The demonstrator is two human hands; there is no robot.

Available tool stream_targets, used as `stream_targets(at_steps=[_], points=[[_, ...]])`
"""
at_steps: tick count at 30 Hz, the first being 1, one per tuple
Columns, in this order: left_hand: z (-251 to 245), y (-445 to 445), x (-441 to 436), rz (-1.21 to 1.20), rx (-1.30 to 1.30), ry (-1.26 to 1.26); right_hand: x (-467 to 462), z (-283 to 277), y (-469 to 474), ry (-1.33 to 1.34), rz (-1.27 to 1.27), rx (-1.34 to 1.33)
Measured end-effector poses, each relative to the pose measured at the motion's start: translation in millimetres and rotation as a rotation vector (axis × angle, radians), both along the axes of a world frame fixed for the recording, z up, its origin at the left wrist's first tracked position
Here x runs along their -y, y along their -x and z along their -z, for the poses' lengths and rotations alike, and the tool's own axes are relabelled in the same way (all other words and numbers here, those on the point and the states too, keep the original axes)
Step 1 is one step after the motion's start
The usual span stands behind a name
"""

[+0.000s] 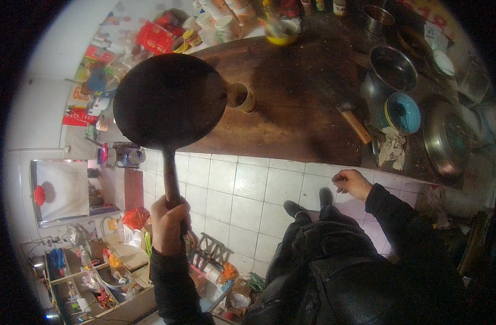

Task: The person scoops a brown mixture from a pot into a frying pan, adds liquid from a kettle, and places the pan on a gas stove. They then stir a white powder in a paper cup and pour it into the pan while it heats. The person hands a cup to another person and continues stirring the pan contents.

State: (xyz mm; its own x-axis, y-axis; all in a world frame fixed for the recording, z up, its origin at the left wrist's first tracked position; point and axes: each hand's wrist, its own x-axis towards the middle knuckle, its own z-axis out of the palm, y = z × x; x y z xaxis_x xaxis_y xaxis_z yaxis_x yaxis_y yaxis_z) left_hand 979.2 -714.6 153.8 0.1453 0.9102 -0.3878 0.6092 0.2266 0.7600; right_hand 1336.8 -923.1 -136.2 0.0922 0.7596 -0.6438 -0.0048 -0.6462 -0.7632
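Observation:
My left hand (170,219) grips the long handle of a dark, round frying pan (170,101), raised at the left with its broad round face in view. The pan covers part of the dark wooden worktop (280,134) behind it. A paper cup (246,99) shows just beside the pan's right rim. Lower right, my right hand (351,183) hangs in front of the worktop's near edge, fingers loosely curled, with nothing seen in it. Nearest to that hand on the worktop are a cleaver with a wooden handle (355,126) and a crumpled cloth (392,148).
Metal pots (394,67), a blue bowl (403,113) and a large metal lid or basin (446,140) crowd the right side. A yellow bowl (281,33) sits at the back. White floor tiles (248,178) lie below; a divided shelf (97,280) with bags stands lower left.

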Motion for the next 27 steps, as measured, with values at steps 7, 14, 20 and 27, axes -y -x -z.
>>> stream_targets(at_steps=[7, 14, 20, 27], points=[[-1.4, -1.6, 0.0, -0.001, -0.023, -0.02, 0.4, -0.1, -2.7, 0.007, -0.028, 0.001], [-1.4, 0.7, 0.0, 0.003, -0.006, -0.047, 2.7, 3.9, -3.8, 0.018, -0.023, 0.007], [-2.8, 2.4, 1.0, 0.018, -0.038, -0.067, 5.1, 8.2, -4.3, -0.007, -0.027, 0.009], [-1.3, 0.5, 2.9, 0.06, 0.02, -0.116, 7.8, 8.7, -6.1, -0.028, -0.042, 0.033]])
